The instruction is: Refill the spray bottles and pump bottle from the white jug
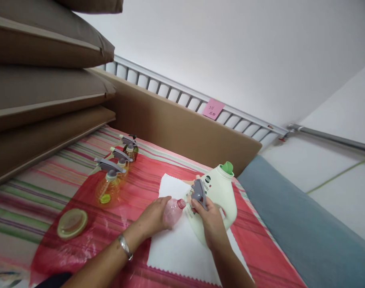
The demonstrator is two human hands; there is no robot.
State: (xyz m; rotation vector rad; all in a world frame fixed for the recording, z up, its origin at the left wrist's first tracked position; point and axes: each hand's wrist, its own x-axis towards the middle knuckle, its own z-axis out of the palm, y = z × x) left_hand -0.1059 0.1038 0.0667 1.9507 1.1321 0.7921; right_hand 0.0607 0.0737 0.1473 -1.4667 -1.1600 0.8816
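My left hand point(155, 216) is wrapped round a pink see-through bottle point(173, 212), tilted so that its bare red neck points right. In my right hand point(209, 220) is a grey spray trigger head point(198, 193), held close to that neck; whether the two touch I cannot tell. Just behind my right hand stands a large pale green jug point(220, 192) with a handle and a green cap. A white cloth with zigzag edges point(167, 250) lies beneath the bottle and jug.
Several spray bottles point(108, 188) with grey triggers stand at the left, near a round lidded container point(72, 223). Red plastic sheeting point(134, 188) covers part of the striped cloth point(26, 192). Stacked cushions point(47, 88) rise at the left; a brown board point(176, 124) and radiator point(161, 90) stand behind.
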